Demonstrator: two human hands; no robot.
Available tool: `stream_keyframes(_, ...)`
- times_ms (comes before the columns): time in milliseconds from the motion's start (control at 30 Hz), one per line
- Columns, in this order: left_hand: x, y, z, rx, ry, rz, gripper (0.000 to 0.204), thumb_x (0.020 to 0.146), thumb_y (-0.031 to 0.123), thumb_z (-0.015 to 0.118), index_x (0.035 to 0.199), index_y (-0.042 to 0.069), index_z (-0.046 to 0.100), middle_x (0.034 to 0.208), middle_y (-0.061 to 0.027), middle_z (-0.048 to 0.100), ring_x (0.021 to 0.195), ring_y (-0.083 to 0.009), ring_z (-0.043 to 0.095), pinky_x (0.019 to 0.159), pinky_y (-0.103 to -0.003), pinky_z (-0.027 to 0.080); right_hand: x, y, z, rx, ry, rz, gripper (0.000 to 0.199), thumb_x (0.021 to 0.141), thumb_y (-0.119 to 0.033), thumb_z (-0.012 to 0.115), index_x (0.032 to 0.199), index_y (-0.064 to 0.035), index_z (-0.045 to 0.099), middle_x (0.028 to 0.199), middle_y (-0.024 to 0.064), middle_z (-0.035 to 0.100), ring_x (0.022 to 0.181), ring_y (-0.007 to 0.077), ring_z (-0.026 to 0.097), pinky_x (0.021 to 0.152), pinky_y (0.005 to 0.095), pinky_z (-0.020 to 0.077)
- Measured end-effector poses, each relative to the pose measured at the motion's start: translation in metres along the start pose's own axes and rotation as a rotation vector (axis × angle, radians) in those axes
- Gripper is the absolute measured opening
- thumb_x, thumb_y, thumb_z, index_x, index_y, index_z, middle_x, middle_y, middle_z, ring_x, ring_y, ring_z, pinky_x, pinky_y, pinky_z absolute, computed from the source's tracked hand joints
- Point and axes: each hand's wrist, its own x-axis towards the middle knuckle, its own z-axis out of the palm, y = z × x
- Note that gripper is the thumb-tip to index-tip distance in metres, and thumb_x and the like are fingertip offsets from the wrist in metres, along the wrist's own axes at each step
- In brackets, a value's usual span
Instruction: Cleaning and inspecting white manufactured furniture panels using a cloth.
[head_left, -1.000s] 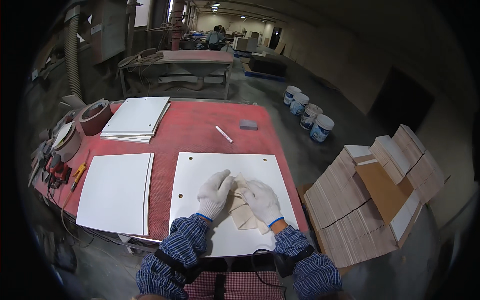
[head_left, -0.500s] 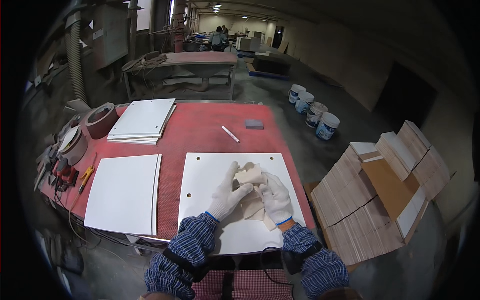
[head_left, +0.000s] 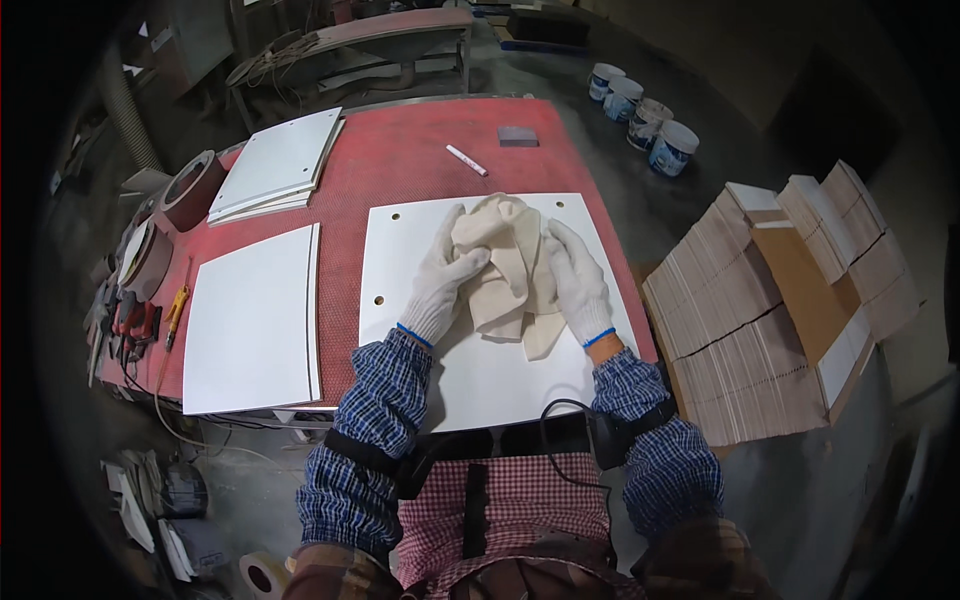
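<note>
A crumpled cream cloth point(head_left: 505, 265) is bunched between my gloved hands, over a white panel point(head_left: 400, 250) with small holes near its edges. My left hand point(head_left: 442, 275) is closed on the cloth's left side, thumb lying across the folds. On the other side my right hand point(head_left: 580, 280) grips the cloth's right part; some of its fingers are hidden behind the fabric. One loose corner of the cloth hangs down toward the panel's near half. Both hands wear white knit gloves with blue cuffs.
A red-topped table point(head_left: 400, 140) bears a marker point(head_left: 466, 160), a grey block point(head_left: 517, 136), stacked white panels point(head_left: 280, 160) and more panels point(head_left: 255, 320). Sanding belts point(head_left: 192, 190), a red power tool point(head_left: 138, 320) and a yellow-handled tool point(head_left: 177, 312) sit left. Stacked boards point(head_left: 740, 310) stand right; buckets point(head_left: 673, 148) beyond.
The view has tipped downward, so the table sits higher in the picture. My hands have moved apart, and the cloth between them is spread wider and fuller.
</note>
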Motion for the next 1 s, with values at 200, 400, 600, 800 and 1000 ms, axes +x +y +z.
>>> stream_keyframes(200, -0.008, 0.003, 0.009, -0.068, 0.013, -0.054, 0.090, 0.097, 0.024, 0.068, 0.164, 0.010, 0.010, 0.156, -0.0167, 0.038, 0.138, -0.0289, 0.048, 0.114, -0.043, 0.045, -0.004, -0.005, -0.008, -0.330, -0.187, -0.024, 0.048, 0.102, -0.030, 0.057, 0.143, -0.0038, 0.054, 0.124, 0.0107, 0.069, 0.100, 0.0202, 0.068, 0.088, 0.0332, 0.0554)
stream_keyframes(400, -0.008, 0.001, 0.011, -0.033, 0.010, -0.052, 0.083, 0.098, 0.024, 0.068, 0.163, 0.013, 0.018, 0.152, -0.0184, 0.041, 0.132, -0.0308, 0.054, 0.110, -0.043, 0.049, -0.010, -0.014, -0.009, 0.188, -0.239, 0.075, 0.039, 0.098, -0.018, 0.061, 0.133, -0.0015, 0.062, 0.116, 0.0107, 0.070, 0.107, 0.0161, 0.065, 0.094, 0.0288, 0.0519)
stream_keyframes(600, -0.002, -0.016, -0.007, 0.206, 0.041, -0.190, 0.042, 0.093, 0.007, 0.071, 0.131, -0.005, 0.060, 0.122, -0.0132, 0.067, 0.112, -0.0180, 0.066, 0.096, -0.033, 0.055, -0.010, -0.012, -0.007, 0.363, -0.251, -0.010, 0.029, 0.099, -0.007, 0.054, 0.125, -0.0017, 0.066, 0.118, 0.0056, 0.069, 0.109, 0.0119, 0.063, 0.095, 0.0278, 0.0513)
stream_keyframes(800, -0.006, -0.018, -0.024, 0.585, 0.071, 0.092, 0.032, 0.095, 0.006, 0.067, 0.125, -0.003, 0.066, 0.117, -0.0116, 0.070, 0.108, -0.0207, 0.068, 0.096, -0.034, 0.056, 0.004, 0.012, -0.010, 0.672, -0.036, -0.150, 0.024, 0.096, -0.002, 0.050, 0.109, -0.0015, 0.070, 0.125, 0.0103, 0.066, 0.120, 0.0190, 0.060, 0.109, 0.0328, 0.0433)
stream_keyframes(1000, -0.010, -0.006, 0.008, 1.363, -0.157, 0.633, 0.031, 0.096, 0.007, 0.062, 0.125, 0.000, 0.070, 0.127, -0.0204, 0.067, 0.111, -0.0281, 0.068, 0.100, -0.036, 0.054, -0.011, -0.006, -0.003, 0.265, 0.078, -0.405, 0.035, 0.094, -0.020, 0.069, 0.125, -0.0054, 0.065, 0.127, 0.0104, 0.066, 0.124, 0.0236, 0.059, 0.108, 0.0348, 0.0445)
